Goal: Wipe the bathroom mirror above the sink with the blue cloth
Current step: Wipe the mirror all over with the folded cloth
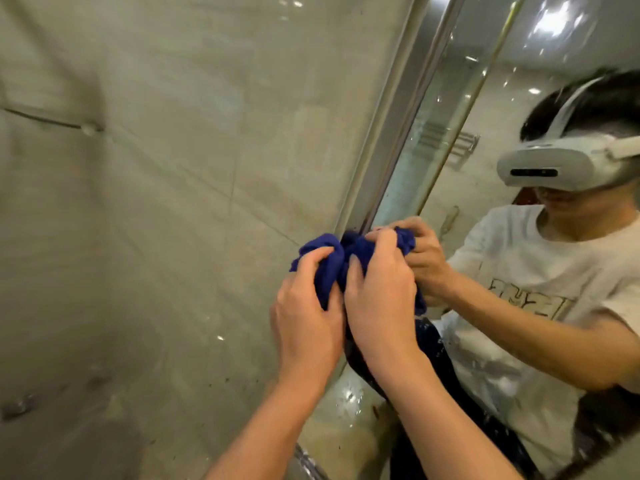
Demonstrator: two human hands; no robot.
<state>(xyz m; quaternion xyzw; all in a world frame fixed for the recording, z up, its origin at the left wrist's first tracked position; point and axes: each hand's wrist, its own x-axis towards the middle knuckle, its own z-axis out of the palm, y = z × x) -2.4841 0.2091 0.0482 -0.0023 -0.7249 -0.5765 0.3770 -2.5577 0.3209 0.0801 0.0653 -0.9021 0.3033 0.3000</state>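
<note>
The blue cloth point(325, 268), at the middle of the frame, looks soft and matt, with a crumpled, fuzzy surface. The mirror point(491, 109) on the right is glossy glass with small spots and bright reflections. Its frame point(391, 133) looks like smooth, brushed metal. The wall tiles point(156, 168) on the left are smooth with a slight shine.

This is a home bathroom. Large pale stone-look tiles point(173, 168) cover the wall, and a metal-edged mirror point(485, 109) hangs on it, spotted with water drops. The mirror reflects more tiled wall and a metal towel rack point(460, 147).
</note>
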